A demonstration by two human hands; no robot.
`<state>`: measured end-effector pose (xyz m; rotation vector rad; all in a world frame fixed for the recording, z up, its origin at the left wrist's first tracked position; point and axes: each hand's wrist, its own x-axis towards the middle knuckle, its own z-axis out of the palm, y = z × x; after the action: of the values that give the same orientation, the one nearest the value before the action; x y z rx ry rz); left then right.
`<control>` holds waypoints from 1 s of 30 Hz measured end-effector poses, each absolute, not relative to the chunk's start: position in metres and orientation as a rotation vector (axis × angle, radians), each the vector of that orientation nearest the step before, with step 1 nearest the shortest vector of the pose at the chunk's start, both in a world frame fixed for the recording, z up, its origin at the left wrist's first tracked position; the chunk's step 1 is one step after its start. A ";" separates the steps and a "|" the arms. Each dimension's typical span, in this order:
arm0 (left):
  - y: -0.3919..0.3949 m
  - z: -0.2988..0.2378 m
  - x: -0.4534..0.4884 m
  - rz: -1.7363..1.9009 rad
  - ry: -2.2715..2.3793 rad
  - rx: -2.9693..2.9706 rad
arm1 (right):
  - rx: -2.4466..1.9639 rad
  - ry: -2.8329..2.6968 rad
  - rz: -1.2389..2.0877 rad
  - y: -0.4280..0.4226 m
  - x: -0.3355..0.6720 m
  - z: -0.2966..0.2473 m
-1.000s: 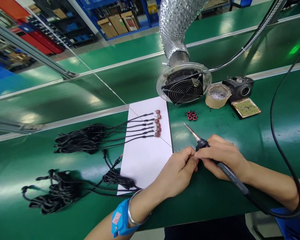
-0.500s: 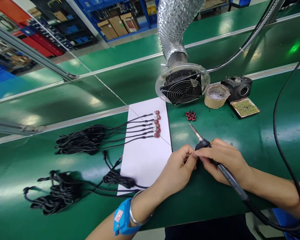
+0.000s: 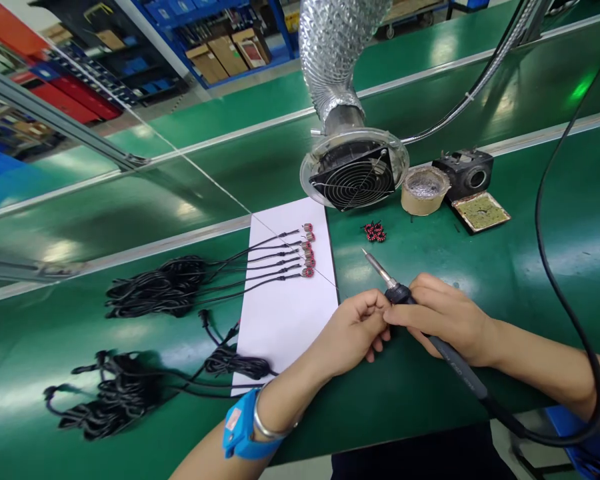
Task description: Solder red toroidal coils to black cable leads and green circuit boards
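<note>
My right hand (image 3: 445, 320) is closed around a soldering iron (image 3: 453, 363), its bare metal tip pointing up and left over the green bench. Against its thumb, my left hand (image 3: 363, 327) is pinched shut; what its fingertips hold, if anything, is hidden. A blue wrist strap and a metal bangle circle my left wrist. Beyond the iron's tip lies a small cluster of red and black parts (image 3: 375, 232). On a white sheet (image 3: 280, 310) to the left, several black cables end beside small red-and-copper round parts (image 3: 307, 257) in a column.
A fume extractor fan (image 3: 357, 177) hangs from a silver duct above the bench. Right of it stand a round tub (image 3: 424, 191) and an iron stand with a sponge tray (image 3: 481, 213). Coiled black cables (image 3: 155, 287) lie at left, with another bundle (image 3: 115, 393) nearer me. The iron's cord loops at right.
The view has shifted slightly. My hands stay together, with small finger movements; more of my left fingers show below. The iron stays in my right hand.
</note>
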<state>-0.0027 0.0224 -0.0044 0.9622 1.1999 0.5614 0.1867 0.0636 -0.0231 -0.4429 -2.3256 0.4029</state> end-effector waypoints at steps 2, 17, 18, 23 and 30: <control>0.024 -0.006 0.000 0.608 1.259 0.949 | -0.489 -2.277 0.401 0.067 0.189 -0.018; 0.023 -0.011 0.019 0.754 1.468 0.879 | -0.903 -1.980 0.799 0.046 0.241 0.002; 0.023 -0.011 0.019 0.755 1.469 0.881 | -0.905 -1.970 0.819 0.046 0.240 0.002; 0.021 -0.011 0.021 0.766 1.476 0.883 | -0.937 -1.931 0.886 0.044 0.233 0.001; 0.022 -0.010 0.021 0.773 1.477 0.879 | -0.878 -1.928 0.891 0.044 0.230 0.001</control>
<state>0.0206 0.0220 -0.0099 0.8792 1.4774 0.7733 0.2300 0.0436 0.0007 -0.8785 -1.9276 0.8915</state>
